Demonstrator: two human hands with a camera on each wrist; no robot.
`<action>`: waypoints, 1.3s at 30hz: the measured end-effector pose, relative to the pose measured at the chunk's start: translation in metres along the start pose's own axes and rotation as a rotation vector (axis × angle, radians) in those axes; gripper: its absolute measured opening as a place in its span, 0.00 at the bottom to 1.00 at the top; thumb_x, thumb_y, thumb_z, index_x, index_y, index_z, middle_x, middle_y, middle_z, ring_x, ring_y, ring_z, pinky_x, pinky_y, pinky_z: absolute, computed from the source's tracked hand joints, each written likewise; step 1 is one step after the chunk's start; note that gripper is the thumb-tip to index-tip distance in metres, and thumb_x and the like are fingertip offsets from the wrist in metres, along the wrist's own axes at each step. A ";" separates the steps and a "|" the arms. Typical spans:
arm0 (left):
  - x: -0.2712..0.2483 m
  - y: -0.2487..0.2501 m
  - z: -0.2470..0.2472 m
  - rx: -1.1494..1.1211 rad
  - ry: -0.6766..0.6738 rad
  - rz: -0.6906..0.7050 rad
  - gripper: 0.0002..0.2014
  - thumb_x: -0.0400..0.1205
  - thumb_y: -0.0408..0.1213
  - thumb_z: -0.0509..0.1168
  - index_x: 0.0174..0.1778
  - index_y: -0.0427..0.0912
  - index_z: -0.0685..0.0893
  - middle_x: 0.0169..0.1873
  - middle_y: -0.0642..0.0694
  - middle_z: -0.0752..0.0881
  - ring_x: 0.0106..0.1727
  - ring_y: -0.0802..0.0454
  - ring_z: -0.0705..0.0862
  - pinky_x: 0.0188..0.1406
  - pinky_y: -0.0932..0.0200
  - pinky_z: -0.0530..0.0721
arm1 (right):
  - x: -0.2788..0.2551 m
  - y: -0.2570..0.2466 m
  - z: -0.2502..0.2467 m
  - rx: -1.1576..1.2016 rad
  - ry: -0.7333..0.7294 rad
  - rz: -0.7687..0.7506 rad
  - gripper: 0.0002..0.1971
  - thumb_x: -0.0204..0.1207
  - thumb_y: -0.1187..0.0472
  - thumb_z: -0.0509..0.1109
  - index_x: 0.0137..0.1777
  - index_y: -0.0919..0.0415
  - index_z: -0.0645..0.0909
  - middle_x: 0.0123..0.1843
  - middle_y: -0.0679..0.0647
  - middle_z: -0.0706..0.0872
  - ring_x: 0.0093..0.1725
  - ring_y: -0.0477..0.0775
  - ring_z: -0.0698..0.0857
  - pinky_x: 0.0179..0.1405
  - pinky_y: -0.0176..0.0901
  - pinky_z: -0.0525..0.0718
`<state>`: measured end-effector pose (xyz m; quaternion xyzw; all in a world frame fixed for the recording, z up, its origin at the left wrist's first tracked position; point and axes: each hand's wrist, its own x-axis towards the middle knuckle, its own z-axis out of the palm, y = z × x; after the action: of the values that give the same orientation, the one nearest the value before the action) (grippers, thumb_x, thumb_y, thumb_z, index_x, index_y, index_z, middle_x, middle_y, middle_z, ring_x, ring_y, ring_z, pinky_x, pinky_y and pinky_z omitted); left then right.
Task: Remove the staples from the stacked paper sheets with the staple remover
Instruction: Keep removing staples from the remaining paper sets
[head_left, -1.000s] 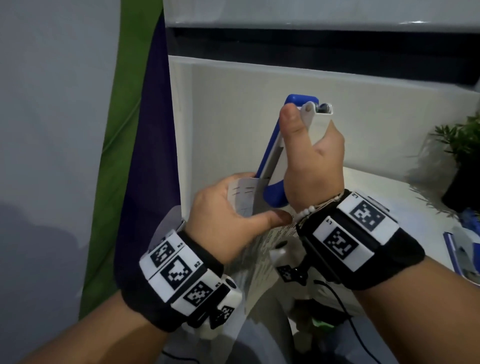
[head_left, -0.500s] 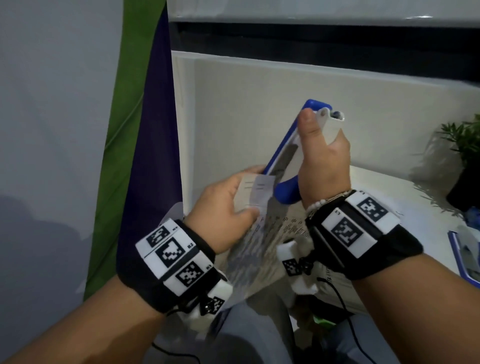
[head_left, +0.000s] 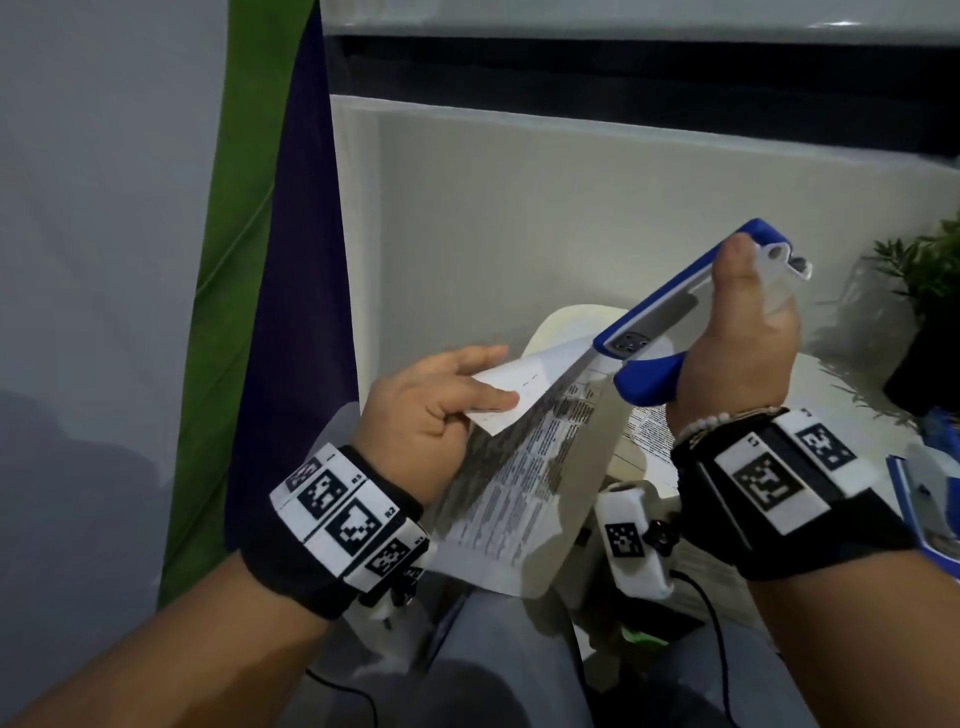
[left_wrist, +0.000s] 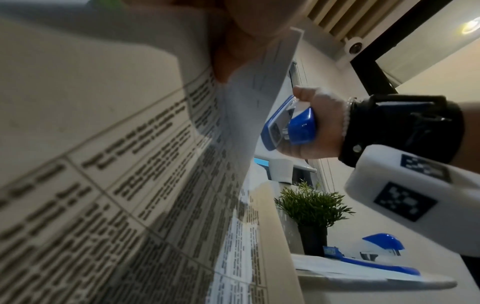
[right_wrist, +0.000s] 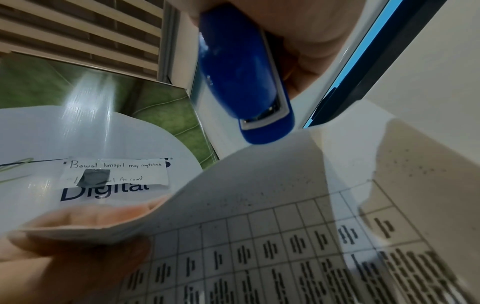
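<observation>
I hold the sheets (head_left: 519, 467) in the air, my left hand (head_left: 415, 415) pinching their folded top corner between thumb and fingers. My right hand (head_left: 737, 358) has its fingers curled tight round the blue remover (head_left: 670, 306), which slants upward, its nose just beside that corner.

Blue staple remover (right_wrist: 244, 78) just above printed sheets (right_wrist: 285, 205) (corner between left fingers (right_wrist: 64, 259))
</observation>
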<state>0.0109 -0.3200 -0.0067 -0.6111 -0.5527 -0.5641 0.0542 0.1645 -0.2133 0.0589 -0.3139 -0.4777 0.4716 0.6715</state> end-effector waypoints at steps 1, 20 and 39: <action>0.000 -0.001 -0.001 0.001 0.000 0.002 0.16 0.71 0.19 0.66 0.42 0.45 0.90 0.55 0.51 0.84 0.57 0.60 0.84 0.55 0.65 0.84 | 0.000 0.000 0.000 0.002 0.000 -0.002 0.12 0.68 0.41 0.65 0.40 0.48 0.72 0.29 0.40 0.76 0.30 0.38 0.77 0.39 0.39 0.80; 0.008 0.028 0.000 -0.211 0.002 -0.431 0.09 0.78 0.34 0.69 0.45 0.55 0.85 0.37 0.57 0.90 0.39 0.62 0.88 0.37 0.60 0.88 | -0.017 -0.018 0.027 -0.084 -0.245 -0.081 0.10 0.81 0.48 0.65 0.41 0.51 0.73 0.22 0.36 0.76 0.22 0.32 0.74 0.26 0.25 0.73; 0.003 0.040 0.003 -0.263 -0.062 -0.410 0.22 0.52 0.59 0.77 0.40 0.61 0.82 0.36 0.63 0.89 0.39 0.65 0.87 0.39 0.65 0.86 | -0.037 -0.010 0.042 -0.100 -0.372 -0.216 0.12 0.75 0.49 0.64 0.34 0.53 0.70 0.20 0.37 0.73 0.22 0.35 0.72 0.27 0.23 0.69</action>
<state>0.0418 -0.3310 0.0171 -0.5047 -0.5886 -0.6114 -0.1583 0.1252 -0.2529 0.0695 -0.2015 -0.6469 0.4223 0.6021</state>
